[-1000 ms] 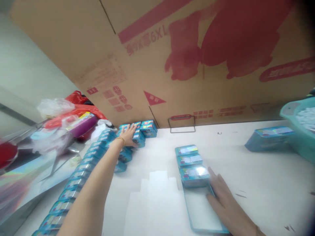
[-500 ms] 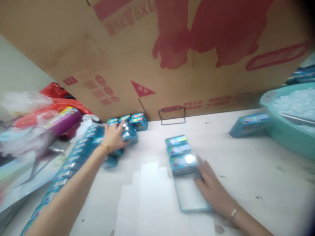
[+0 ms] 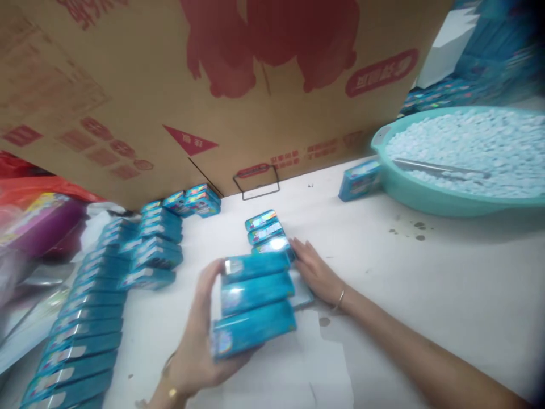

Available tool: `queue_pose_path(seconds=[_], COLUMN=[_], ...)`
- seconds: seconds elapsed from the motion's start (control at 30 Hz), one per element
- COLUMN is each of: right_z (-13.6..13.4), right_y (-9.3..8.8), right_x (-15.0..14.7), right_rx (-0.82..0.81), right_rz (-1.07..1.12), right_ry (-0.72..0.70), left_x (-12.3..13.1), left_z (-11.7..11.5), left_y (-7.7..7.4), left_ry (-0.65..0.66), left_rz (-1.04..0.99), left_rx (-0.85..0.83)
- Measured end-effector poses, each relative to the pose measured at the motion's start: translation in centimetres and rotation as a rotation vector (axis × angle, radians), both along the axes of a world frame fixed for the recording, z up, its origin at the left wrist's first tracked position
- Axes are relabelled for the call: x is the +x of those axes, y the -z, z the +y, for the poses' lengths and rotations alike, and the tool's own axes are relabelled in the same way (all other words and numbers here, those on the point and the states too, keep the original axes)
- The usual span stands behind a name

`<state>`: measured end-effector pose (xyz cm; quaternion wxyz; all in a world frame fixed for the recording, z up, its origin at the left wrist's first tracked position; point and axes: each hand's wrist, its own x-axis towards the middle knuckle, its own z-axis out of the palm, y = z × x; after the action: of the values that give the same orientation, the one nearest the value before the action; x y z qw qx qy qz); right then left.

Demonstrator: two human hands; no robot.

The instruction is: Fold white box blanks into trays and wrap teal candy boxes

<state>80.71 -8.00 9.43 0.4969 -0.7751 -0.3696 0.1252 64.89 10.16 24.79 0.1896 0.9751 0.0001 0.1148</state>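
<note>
My left hand (image 3: pixel 200 341) is closed around a stack of three small blue boxes (image 3: pixel 258 292), lifted above the white table. My right hand (image 3: pixel 317 270) lies with fingers stretched out against the right side of a row of three blue boxes (image 3: pixel 264 232). Those boxes sit in the far end of a shallow tray (image 3: pixel 303 292) with a blue rim, its near part mostly hidden behind the lifted boxes. To the left stand more small blue boxes (image 3: pixel 157 253) in short groups, next to a long row of blue boxes (image 3: pixel 80 324).
A large cardboard box (image 3: pixel 140 113) with red print forms a wall at the back. At right stands a turquoise basin (image 3: pixel 426 193) of pale pellets with a metal tool (image 3: pixel 443 168) in it, a blue box (image 3: pixel 360 179) beside it. Plastic bags and a purple package (image 3: pixel 51 224) lie left.
My left hand has moved from the boxes at the left toward the tray, carrying three boxes. My right hand stays by the tray. The view has swung to the right.
</note>
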Motion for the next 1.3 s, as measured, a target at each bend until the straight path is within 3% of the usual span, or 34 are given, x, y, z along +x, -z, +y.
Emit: queue_pose_path(seconds=[0.07, 0.13, 0.27, 0.4, 0.63, 0.93, 1.07, 1.3], right_z=[-0.3, -0.4, -0.3, -0.2, -0.2, -0.2, -0.3, -0.4], right_y=[0.1, 0.2, 0.4, 0.5, 0.7, 0.4, 0.3, -0.4], right_x=[0.3, 0.6, 1.0, 1.1, 1.3, 1.4, 1.3, 1.2], right_rx=[0.025, 0.047, 0.058, 0.060, 0.056, 0.062, 0.065, 0.133], right_rz=[0.001, 0.002, -0.003, -0.022, -0.061, -0.056, -0.038, 0.016], right_ry=[-0.039, -0.068, -0.072, -0.076, -0.085, -0.076, -0.079, -0.066], left_x=[1.9, 3.2, 3.8, 4.3, 5.2, 4.8, 5.1, 6.0], left_z=[-0.9, -1.5, -2.8, -4.0, -4.0, -6.7, -7.1, -6.4], left_y=[1.9, 2.4, 1.0, -0.1, -0.5, -0.8, -0.7, -0.3], left_ry=[0.084, 0.096, 0.017, 0.050, 0.171, 0.122, 0.130, 0.088], left_rz=[0.017, 0.089, 0.221, 0.232, 0.297, 0.228, 0.289, 0.225], left_rx=[-0.092, -0.092, 0.062, 0.166, 0.315, 0.622, 0.629, 0.564])
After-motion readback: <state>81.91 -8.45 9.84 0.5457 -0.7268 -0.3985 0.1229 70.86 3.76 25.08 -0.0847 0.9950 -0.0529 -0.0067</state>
